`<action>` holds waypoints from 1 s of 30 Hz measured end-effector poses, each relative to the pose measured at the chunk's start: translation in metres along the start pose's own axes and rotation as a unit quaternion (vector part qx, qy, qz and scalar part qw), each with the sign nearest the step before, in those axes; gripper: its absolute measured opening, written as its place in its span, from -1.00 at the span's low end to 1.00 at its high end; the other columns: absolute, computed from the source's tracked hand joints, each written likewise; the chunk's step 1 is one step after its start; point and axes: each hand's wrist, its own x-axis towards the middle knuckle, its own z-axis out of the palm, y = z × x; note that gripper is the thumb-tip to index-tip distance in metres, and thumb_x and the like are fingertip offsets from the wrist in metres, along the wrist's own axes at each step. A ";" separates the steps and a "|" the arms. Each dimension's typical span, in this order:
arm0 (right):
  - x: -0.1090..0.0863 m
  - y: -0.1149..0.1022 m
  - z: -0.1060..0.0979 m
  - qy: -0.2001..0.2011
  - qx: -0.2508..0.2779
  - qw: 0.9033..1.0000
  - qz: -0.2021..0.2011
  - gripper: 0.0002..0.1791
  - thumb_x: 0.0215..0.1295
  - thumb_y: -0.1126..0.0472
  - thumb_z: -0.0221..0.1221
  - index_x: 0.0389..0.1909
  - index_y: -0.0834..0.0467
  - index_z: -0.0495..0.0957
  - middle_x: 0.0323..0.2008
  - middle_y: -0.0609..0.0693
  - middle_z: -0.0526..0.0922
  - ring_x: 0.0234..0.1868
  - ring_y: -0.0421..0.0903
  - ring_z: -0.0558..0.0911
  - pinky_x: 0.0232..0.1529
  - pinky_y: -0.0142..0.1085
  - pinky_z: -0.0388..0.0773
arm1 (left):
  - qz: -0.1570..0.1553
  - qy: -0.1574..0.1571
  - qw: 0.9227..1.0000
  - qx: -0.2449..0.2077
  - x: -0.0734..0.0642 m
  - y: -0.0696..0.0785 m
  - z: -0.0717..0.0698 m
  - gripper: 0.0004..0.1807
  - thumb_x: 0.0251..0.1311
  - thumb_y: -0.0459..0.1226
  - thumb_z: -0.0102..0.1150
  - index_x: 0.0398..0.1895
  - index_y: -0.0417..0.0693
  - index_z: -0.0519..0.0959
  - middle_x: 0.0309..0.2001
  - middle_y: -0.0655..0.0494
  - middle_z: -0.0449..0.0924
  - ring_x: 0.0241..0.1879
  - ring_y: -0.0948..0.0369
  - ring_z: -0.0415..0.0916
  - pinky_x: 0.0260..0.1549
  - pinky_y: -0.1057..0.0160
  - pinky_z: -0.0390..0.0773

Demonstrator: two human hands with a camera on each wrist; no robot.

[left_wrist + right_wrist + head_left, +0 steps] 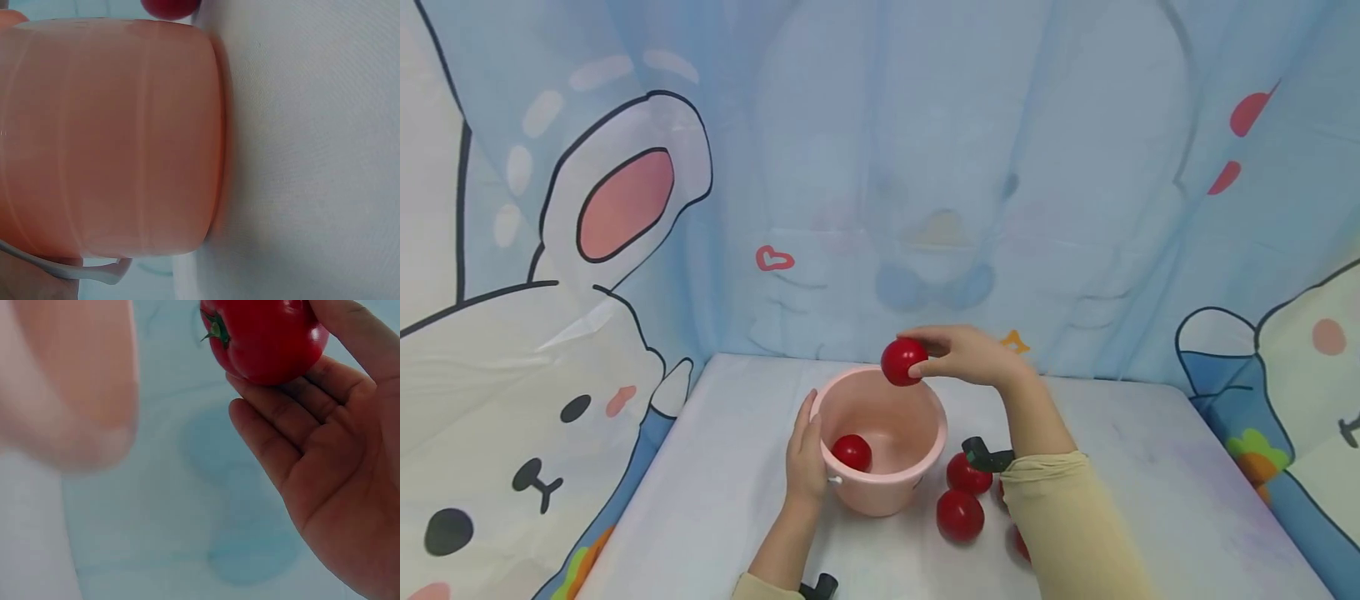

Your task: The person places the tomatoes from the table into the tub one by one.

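Right hand [966, 354] pinches a glossy, round red tomato [901, 362] near the far rim of a pale-pink, round plastic bucket [880, 497]; left hand [806, 462] clasps its side, a second red tomato [852, 452] inside!

Left hand [806, 460] extends its fingers forward; right hand [966, 356], held higher, pinches with thumb and fingers

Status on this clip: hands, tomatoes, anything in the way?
Right hand: gripping tomato, raised at far side of pink bucket. Left hand: holding bucket's side. Second tomato inside, other tomatoes beside bucket. Nothing visibly in the way.
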 end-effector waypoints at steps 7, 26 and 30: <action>0.023 -0.017 0.028 -0.063 -0.014 0.998 -0.011 -0.38 0.14 -0.20 0.33 0.26 -0.29 0.49 0.08 -0.25 0.63 0.11 -0.15 0.57 0.06 -0.14 0.63 | -0.003 -0.005 1.000 -0.003 0.000 0.000 0.003 -0.51 0.47 0.12 -0.23 0.43 0.66 0.14 0.46 0.49 0.20 0.52 0.18 0.09 0.35 -0.16 0.34; 0.065 -0.025 0.081 -0.242 -0.052 0.967 0.059 -0.50 0.11 -0.06 0.40 0.11 -0.16 0.56 -0.01 -0.20 0.57 0.15 -0.09 0.46 0.14 -0.03 0.59 | -0.001 -0.001 1.000 0.006 0.001 -0.002 -0.001 -0.52 0.45 0.11 -0.19 0.41 0.70 0.16 0.47 0.50 0.18 0.53 0.20 0.07 0.41 -0.16 0.24; 0.069 -0.028 0.086 -0.261 -0.055 0.962 0.052 -0.48 0.14 -0.03 0.39 0.15 -0.11 0.54 0.03 -0.18 0.56 0.17 -0.09 0.45 0.17 -0.03 0.59 | -0.001 0.003 1.000 0.011 0.001 -0.002 -0.001 -0.52 0.45 0.12 -0.19 0.40 0.70 0.17 0.47 0.50 0.18 0.53 0.20 0.07 0.41 -0.15 0.25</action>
